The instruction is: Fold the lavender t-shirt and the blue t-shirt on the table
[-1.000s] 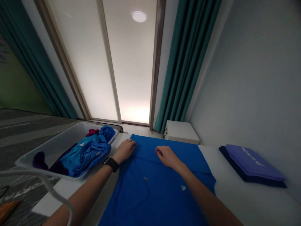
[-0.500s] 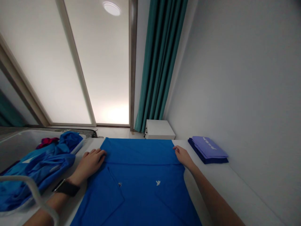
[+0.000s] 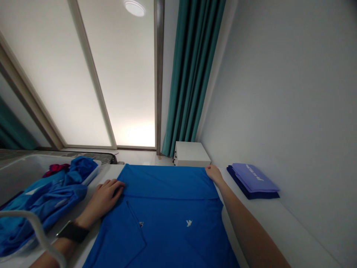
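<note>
A bright blue shirt (image 3: pixel 167 208) lies spread flat on a white table (image 3: pixel 279 230), its far part folded over. My left hand (image 3: pixel 103 196), with a dark watch on the wrist, rests flat with fingers stretched on the shirt's left edge at the fold line. At the shirt's far right corner lies my right hand (image 3: pixel 214 173), fingers on the cloth; whether it pinches the cloth is unclear.
A white bin (image 3: pixel 16 175) at the left holds crumpled blue and dark red clothes (image 3: pixel 52 193). Folded purple garments (image 3: pixel 252 179) are stacked at the right by the wall. A small white cabinet (image 3: pixel 191 153), teal curtain and window lie beyond the table.
My right hand slid from the shirt's middle out to its right side, then up to the far right corner. The left hand stayed at the left edge. The view turned right.
</note>
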Available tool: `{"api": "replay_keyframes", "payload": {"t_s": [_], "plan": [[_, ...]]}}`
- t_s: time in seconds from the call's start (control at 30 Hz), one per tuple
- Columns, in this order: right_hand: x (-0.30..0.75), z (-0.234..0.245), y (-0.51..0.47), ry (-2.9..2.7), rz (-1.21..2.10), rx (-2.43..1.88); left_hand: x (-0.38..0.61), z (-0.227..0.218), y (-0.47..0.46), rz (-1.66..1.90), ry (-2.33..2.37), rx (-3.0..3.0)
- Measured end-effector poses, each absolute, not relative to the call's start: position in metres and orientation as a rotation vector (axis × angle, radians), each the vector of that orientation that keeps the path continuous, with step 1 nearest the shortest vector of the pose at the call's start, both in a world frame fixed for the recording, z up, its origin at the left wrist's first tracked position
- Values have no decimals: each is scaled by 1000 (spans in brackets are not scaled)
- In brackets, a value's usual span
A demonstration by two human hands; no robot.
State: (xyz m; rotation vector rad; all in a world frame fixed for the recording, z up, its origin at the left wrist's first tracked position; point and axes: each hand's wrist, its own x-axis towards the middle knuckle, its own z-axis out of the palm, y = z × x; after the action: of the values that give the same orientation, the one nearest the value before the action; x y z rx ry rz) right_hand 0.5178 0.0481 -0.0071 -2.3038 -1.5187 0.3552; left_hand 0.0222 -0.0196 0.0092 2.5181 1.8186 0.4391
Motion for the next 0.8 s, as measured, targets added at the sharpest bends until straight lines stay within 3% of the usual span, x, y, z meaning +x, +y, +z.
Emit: {"api": "replay_keyframes", "payload": {"t_s": [0.23,0.5,0.8], "plan": [[519,-12,50,-1541,373,-2286,76,36,-31,408,1598,2731],[524,-17,47,-1583,400,-2166,244,52,-30,345,971,2939],[525,-21,46,-1563,403,-2093,340,21,-16,465,1165,2873]]}}
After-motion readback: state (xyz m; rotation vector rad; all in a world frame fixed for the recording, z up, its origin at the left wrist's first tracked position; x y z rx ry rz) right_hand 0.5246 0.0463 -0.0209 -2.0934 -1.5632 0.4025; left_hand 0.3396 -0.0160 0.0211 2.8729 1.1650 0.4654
